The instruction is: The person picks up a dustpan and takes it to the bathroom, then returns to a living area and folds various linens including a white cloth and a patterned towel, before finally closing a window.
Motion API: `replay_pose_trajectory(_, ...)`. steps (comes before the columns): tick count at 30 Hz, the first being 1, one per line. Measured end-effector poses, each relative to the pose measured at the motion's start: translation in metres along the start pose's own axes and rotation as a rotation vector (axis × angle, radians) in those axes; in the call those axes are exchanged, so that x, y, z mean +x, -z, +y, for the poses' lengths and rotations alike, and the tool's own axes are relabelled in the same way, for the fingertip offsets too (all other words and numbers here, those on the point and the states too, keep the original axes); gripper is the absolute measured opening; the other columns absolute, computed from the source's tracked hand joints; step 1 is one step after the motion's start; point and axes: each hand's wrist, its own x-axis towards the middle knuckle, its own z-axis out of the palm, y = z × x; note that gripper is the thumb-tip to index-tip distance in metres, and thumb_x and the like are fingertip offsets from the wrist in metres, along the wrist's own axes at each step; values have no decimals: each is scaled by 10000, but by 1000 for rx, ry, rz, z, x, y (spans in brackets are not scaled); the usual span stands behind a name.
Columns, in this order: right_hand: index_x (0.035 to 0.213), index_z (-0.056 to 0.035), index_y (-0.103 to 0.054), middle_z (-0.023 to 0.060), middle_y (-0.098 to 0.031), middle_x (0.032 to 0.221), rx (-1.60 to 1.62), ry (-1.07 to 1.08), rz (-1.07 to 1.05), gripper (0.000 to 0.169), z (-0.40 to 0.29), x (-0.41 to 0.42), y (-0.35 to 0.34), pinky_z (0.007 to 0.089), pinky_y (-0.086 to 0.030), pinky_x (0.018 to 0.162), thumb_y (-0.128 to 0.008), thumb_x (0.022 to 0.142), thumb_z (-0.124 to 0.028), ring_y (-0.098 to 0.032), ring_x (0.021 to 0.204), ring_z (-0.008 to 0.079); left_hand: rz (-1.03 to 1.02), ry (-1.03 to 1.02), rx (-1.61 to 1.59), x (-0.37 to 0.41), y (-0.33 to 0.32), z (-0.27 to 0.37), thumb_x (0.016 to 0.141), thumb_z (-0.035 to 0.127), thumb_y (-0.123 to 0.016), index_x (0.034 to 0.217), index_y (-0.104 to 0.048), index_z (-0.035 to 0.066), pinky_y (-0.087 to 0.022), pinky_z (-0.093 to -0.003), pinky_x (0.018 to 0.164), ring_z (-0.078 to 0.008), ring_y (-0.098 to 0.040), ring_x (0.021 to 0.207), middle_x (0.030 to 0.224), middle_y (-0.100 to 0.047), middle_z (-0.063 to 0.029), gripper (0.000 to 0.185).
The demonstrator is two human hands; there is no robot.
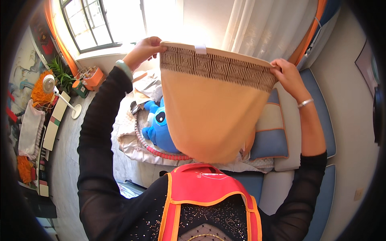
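A tan cloth (214,114), likely a towel, hangs spread between my two raised hands. A dark geometric band (211,67) runs along its upper part, and a small white label (200,49) sits on the top edge. My left hand (147,49) pinches the upper left corner, a pale bangle on that wrist. At the upper right corner my right hand (286,75) grips the cloth, with a silver bracelet below it. Behind the cloth lies a blue plush toy (159,129), partly hidden. A red-and-grey hoop (159,154) curves around the toy.
The sofa (319,111) stands to the right with a blue-and-beige cushion (270,141). Rumpled pale fabric (129,147) lies under the toy. At left are a white fan (75,111), planters (92,76) and a low cabinet (57,120). A window (90,24) is ahead.
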Motion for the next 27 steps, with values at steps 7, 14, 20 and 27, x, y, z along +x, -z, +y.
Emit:
replay_pose_trajectory(7, 958, -63, -568, 21, -614, 817, 470, -195, 328, 133, -18, 44, 34, 228, -442, 525, -525, 871, -154, -602, 630, 102, 218, -234, -245, 4, 23, 36, 854, 246, -593, 957, -562, 73, -434, -164, 563, -72, -607, 711, 864, -623, -25, 203)
replay_pose_trajectory(14, 940, -21, -571, 43, -616, 911, 625, -157, 94, 106, -17, -39, 2, 213, -446, 718, -525, 862, -77, -574, 841, 95, 152, -251, -314, -100, -14, -7, 856, 73, -517, 1015, -530, -6, -484, -246, 696, -126, -592, 824, 909, -607, -67, 178)
replay_pose_trajectory(20, 914, 1, -575, 74, -634, 853, 696, -283, -307, 112, -2, -141, -75, 243, -457, 701, -530, 813, -22, -579, 785, 115, 29, 216, -555, -237, -113, -89, 843, 4, -528, 954, -516, 7, -491, -242, 712, -91, -568, 814, 893, -586, -31, 112)
replay_pose_trajectory(27, 910, -19, -578, 96, -613, 758, 653, -338, -563, 142, 12, -192, -133, 256, -449, 610, -518, 783, -41, -566, 666, 133, -9, 486, -670, -283, -175, -144, 856, 70, -555, 915, -495, 13, -495, -239, 687, -110, -598, 792, 855, -603, -40, 102)
